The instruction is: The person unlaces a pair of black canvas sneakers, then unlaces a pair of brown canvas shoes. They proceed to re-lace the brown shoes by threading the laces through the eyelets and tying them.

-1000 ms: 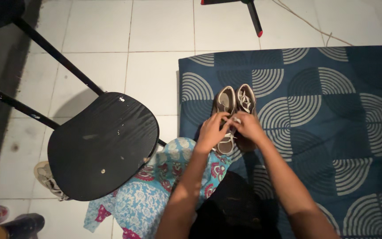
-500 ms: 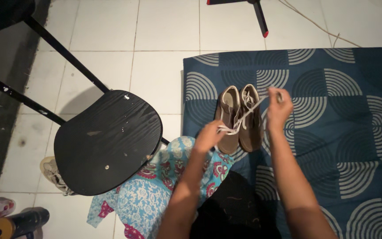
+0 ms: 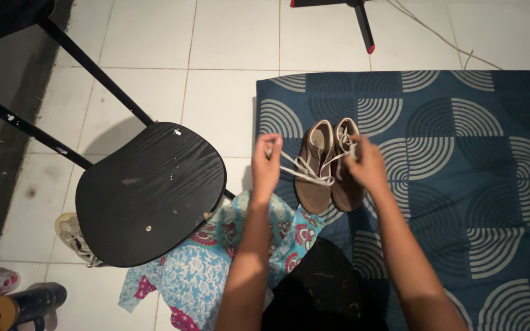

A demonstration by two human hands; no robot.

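A pair of brown lace-up shoes [image 3: 329, 165] stands side by side on a blue mat [image 3: 461, 165] with grey arc patterns. My left hand [image 3: 266, 165] is raised to the left of the shoes and pinches one end of a white shoelace [image 3: 305, 171], pulled taut. My right hand [image 3: 366, 164] rests against the right shoe and grips the other lace end. The lace crosses over the left shoe between both hands.
A black stool [image 3: 151, 193] stands on the white tiled floor at left. A patterned blue and red cloth [image 3: 216, 263] lies below it. Another shoe [image 3: 72, 236] peeks out under the stool. Bottles [image 3: 13, 306] sit bottom left. A black stand leg [image 3: 363, 27] and a cord lie beyond the mat.
My left hand has swung up and left, pulling a lace end outward. My right hand came back down from the right onto the right shoe.
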